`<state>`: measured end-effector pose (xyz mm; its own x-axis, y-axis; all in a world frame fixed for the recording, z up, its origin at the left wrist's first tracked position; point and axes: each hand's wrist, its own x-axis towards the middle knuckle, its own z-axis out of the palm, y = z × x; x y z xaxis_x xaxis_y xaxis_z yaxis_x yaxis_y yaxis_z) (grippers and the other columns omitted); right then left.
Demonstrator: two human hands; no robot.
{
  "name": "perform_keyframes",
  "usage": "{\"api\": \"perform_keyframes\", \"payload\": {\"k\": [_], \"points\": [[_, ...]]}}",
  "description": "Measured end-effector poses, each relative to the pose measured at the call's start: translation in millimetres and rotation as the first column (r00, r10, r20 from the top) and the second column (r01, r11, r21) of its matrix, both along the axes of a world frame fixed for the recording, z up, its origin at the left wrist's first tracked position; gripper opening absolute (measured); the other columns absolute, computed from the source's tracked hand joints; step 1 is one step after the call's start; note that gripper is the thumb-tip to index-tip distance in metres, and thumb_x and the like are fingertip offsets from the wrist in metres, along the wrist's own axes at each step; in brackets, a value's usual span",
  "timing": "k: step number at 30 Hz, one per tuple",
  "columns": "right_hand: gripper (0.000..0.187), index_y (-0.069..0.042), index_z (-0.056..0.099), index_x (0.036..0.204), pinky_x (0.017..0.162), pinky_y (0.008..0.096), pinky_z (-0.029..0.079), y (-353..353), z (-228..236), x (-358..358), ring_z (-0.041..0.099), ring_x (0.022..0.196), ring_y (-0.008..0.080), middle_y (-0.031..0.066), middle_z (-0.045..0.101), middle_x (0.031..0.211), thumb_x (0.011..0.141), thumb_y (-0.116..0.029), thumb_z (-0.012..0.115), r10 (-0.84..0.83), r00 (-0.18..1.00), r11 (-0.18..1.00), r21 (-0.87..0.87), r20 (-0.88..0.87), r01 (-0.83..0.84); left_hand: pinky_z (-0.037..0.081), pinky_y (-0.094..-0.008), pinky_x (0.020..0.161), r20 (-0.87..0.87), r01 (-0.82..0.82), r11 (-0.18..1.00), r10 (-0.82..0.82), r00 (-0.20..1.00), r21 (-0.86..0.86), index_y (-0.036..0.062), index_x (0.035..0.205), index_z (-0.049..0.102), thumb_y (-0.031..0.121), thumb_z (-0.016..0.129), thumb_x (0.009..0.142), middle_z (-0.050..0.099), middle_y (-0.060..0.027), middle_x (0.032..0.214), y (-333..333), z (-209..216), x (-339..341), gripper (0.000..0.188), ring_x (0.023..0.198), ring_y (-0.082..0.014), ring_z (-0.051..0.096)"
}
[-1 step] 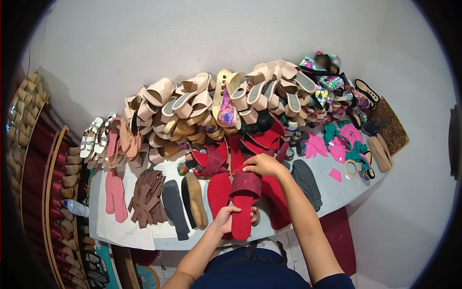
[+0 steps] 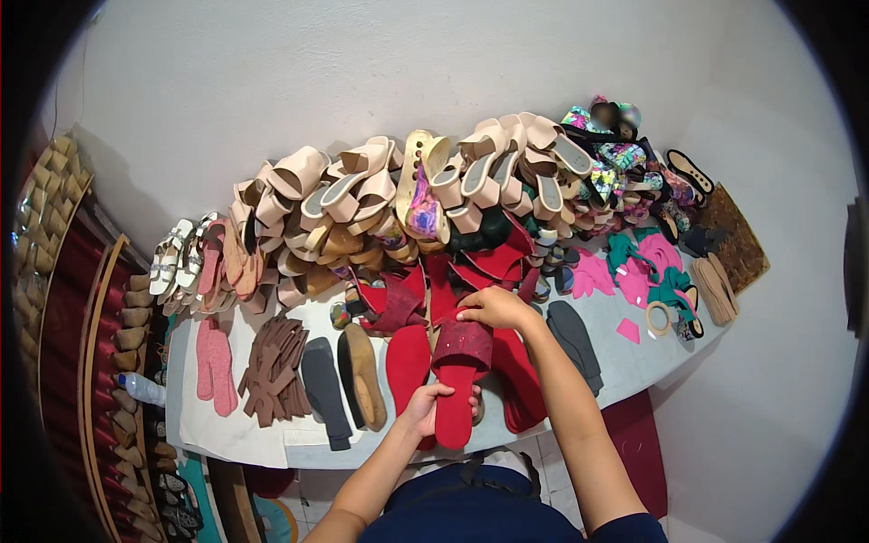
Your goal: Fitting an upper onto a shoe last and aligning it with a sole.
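Observation:
A red slipper (image 2: pixel 455 412) with a wide, sparkly dark red strap (image 2: pixel 463 347) is held up over the near edge of the table, toe end away from me. My left hand (image 2: pixel 429 409) wraps round the sole near the heel, thumb on top and fingertips showing at the far side. At the toe end my right hand (image 2: pixel 493 309) grips the slipper by the strap's far edge; part of its fingers is hidden. Red insoles (image 2: pixel 408 360) lie on the table left of the slipper, and more red soles (image 2: pixel 520 385) lie right of it. Dark red strap pieces (image 2: pixel 398 299) are heaped beyond.
Beige heeled sandals (image 2: pixel 362 176) are piled along the wall. On the table (image 2: pixel 634 362) are brown strips (image 2: pixel 274 371), grey soles (image 2: pixel 326 389), a wooden shoe last (image 2: pixel 364 376), pink pieces (image 2: pixel 216 366) and a tape roll (image 2: pixel 659 318). Racks of lasts (image 2: pixel 131 339) stand at left.

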<state>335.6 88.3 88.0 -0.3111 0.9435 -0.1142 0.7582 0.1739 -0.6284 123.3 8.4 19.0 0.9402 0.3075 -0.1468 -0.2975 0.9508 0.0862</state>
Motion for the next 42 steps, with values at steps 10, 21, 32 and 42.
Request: {"api": "perform_keyframes", "payload": {"k": [10, 21, 32, 42], "points": [[0.032, -0.015, 0.063, 0.095, 0.069, 0.0345, 0.045, 10, -16, 55, 0.060, 0.074, 0.0244, 0.0109, 0.063, 0.081, 0.074, -0.038, 0.059, 0.035, 0.993, 0.999, -0.003, 0.117, -0.035, 0.049, -0.0396, 0.075, -0.304, -0.234, 0.932, 0.317, 0.898, 0.278, -0.0022, 0.108, 0.038, 0.011, 0.044, 0.075, 0.051, -0.0166, 0.102, -20, 7, 74, 0.037, 0.083, -0.0250, 0.055], [0.030, -0.008, 0.062, 0.095, 0.073, 0.0331, 0.044, 13, -32, 68, 0.059, 0.080, 0.0269, 0.0150, 0.062, 0.086, 0.076, -0.030, 0.059, 0.140, 0.990, 0.989, -0.051, -0.014, -0.140, 0.019, -0.0561, 0.099, 0.200, -0.225, 0.974, 0.227, 0.953, -0.037, -0.0020, 0.130, 0.016, 0.035, 0.054, 0.079, 0.020, -0.0229, 0.134, -26, -11, 83, 0.074, 0.125, -0.0446, 0.011], [0.030, -0.010, 0.062, 0.097, 0.069, 0.0334, 0.045, 24, -34, 63, 0.060, 0.074, 0.0265, 0.0140, 0.062, 0.085, 0.074, -0.030, 0.059, 0.208, 0.977, 0.977, -0.038, -0.040, -0.209, 0.034, -0.0491, 0.093, -0.288, -0.179, 0.982, 0.189, 0.939, 0.062, 0.0039, 0.130, 0.021, 0.027, 0.050, 0.084, 0.033, -0.0115, 0.130, -18, -16, 95, 0.059, 0.119, -0.0319, 0.034], [0.029, -0.006, 0.061, 0.097, 0.075, 0.0303, 0.043, 32, -35, 59, 0.058, 0.080, 0.0228, 0.0126, 0.062, 0.089, 0.075, -0.026, 0.061, 0.135, 0.980, 0.962, -0.217, -0.143, -0.164, 0.043, -0.0417, 0.086, -0.073, -0.352, 0.936, 0.351, 0.934, -0.015, 0.0023, 0.116, 0.037, 0.012, 0.051, 0.082, 0.048, -0.0135, 0.115, -24, -25, 105, 0.038, 0.100, -0.0299, 0.050]]}}
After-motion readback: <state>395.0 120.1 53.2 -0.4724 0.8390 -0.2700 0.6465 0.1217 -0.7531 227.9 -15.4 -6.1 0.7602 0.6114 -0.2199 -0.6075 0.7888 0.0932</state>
